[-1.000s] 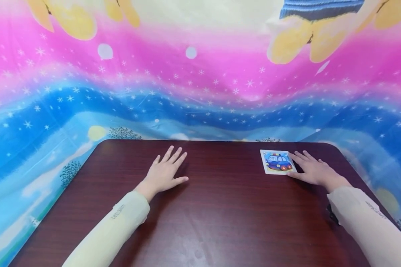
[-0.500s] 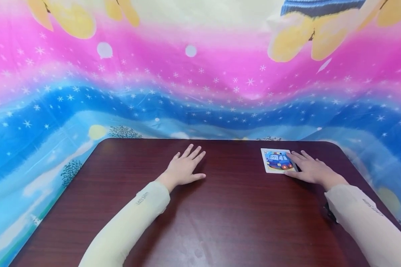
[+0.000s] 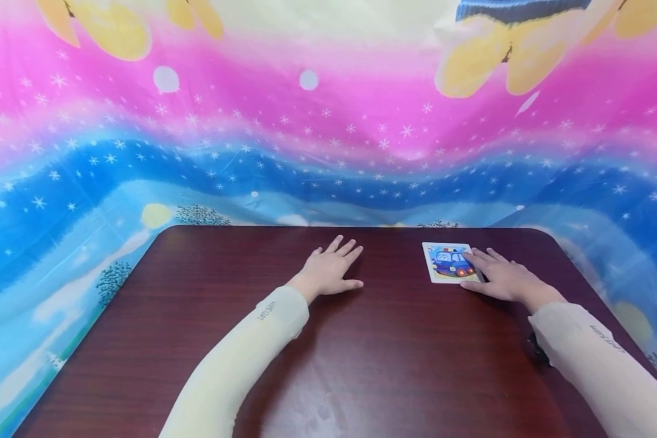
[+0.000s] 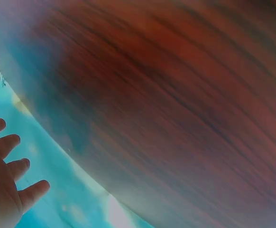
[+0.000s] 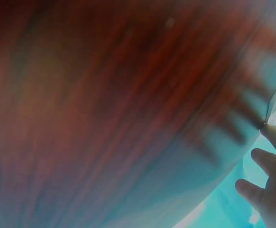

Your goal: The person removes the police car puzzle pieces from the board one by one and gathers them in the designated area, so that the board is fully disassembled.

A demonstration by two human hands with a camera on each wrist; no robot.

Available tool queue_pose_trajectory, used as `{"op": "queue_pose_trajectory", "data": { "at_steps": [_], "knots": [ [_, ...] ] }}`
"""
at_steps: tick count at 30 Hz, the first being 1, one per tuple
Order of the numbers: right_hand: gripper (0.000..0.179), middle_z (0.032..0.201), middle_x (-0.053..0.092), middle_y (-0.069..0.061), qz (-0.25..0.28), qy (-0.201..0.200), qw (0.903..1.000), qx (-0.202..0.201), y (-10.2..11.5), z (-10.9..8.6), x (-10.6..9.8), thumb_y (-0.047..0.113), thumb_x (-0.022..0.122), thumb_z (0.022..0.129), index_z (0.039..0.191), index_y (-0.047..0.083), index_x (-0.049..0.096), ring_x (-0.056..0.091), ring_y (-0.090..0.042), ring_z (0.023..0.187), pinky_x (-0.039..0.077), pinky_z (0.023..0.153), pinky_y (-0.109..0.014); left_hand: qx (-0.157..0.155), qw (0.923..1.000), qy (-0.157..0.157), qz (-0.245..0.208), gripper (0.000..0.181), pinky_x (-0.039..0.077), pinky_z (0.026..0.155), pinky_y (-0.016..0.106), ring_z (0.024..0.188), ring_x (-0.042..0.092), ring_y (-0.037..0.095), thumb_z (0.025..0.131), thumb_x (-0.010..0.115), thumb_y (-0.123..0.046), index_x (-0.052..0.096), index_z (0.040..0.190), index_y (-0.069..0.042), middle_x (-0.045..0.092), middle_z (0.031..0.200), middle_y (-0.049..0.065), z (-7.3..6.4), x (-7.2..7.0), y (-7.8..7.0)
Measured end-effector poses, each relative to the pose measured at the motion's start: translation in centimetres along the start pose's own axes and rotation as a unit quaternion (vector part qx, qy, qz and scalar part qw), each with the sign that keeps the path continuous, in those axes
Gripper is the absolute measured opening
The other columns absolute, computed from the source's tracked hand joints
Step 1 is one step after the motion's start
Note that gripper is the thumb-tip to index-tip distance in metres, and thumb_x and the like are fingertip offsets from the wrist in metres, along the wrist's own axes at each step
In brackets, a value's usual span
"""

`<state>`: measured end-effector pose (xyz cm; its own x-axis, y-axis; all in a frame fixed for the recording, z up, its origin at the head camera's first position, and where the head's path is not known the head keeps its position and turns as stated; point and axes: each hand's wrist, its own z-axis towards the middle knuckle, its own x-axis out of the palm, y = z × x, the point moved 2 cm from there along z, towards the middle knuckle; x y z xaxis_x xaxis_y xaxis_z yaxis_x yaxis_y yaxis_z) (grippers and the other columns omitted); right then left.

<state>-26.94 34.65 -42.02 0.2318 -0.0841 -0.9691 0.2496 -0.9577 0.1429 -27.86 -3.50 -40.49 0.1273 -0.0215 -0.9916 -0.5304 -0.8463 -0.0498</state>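
A square white-edged picture card [image 3: 442, 265] with a blue cartoon car lies flat toward the back right of the table in the head view. My right hand [image 3: 500, 280] is at its right side, fingers spread and extended. Index fingertip and thumb tip overlap the card's right part, hiding a bit of it. Left of the card, across a stretch of table, my left hand [image 3: 328, 271] hovers palm down with fingers straight and spread, holding nothing. The left wrist view has the left hand [image 4: 5, 180] at its lower left; the right wrist view has the right hand [image 5: 273, 175] at its right edge.
The dark reddish-brown wooden table [image 3: 394, 353] has rounded far corners. Behind it and down its sides hangs a pink and blue patterned cloth [image 3: 285, 152], close to the table's far edge.
My left hand has moved steadily right, toward the card. My right hand has slid slightly left, its fingertips reaching a little further over the card. The card stays in about the same spot.
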Motion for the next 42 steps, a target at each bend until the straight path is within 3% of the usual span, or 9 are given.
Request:
{"op": "queue_pose_trajectory", "data": {
  "at_steps": [8,17,27,42],
  "knots": [
    [0.095,0.161,0.025,-0.026,-0.008,-0.009,0.9999,-0.013,1.6,-0.2,0.2,0.071,0.051,0.089,0.156,0.008,0.029,0.018,-0.053,0.146,0.021,0.106,-0.079,0.010,0.9998,0.014,-0.004,0.082,0.029,0.118,0.057,0.157,0.005,0.024,0.094,0.051,-0.064,0.018,0.160,-0.026,0.017,0.168,-0.002,1.7,0.2,-2.4],
    [0.092,0.160,0.031,-0.020,-0.037,-0.025,0.9982,-0.041,3.8,-0.5,0.5,0.073,0.052,0.088,0.156,0.013,0.034,0.021,-0.050,0.147,0.025,0.107,-0.076,0.000,0.9995,0.032,0.006,0.084,0.031,0.118,0.056,0.157,0.009,0.026,0.093,0.050,-0.066,0.017,0.160,-0.028,0.017,0.168,-0.003,2.8,0.6,-4.7],
    [0.087,0.156,0.039,-0.021,-0.071,-0.041,0.9943,-0.068,6.8,-1.3,1.0,0.067,0.058,0.088,0.152,0.010,0.041,0.027,-0.048,0.146,0.030,0.108,-0.071,-0.007,0.9983,0.058,0.011,0.089,0.032,0.118,0.054,0.157,0.011,0.020,0.090,0.050,-0.071,0.020,0.160,-0.026,0.017,0.168,-0.003,2.3,1.2,-6.3],
    [0.079,0.150,0.048,-0.017,-0.092,-0.066,0.9871,-0.113,10.1,-1.8,1.5,0.061,0.063,0.087,0.147,0.012,0.049,0.030,-0.046,0.146,0.036,0.104,-0.071,0.000,0.9974,0.067,0.027,0.093,0.035,0.116,0.053,0.154,0.021,0.019,0.086,0.052,-0.075,0.027,0.158,-0.022,0.027,0.165,-0.003,1.1,1.1,-6.8]
  ]
}}
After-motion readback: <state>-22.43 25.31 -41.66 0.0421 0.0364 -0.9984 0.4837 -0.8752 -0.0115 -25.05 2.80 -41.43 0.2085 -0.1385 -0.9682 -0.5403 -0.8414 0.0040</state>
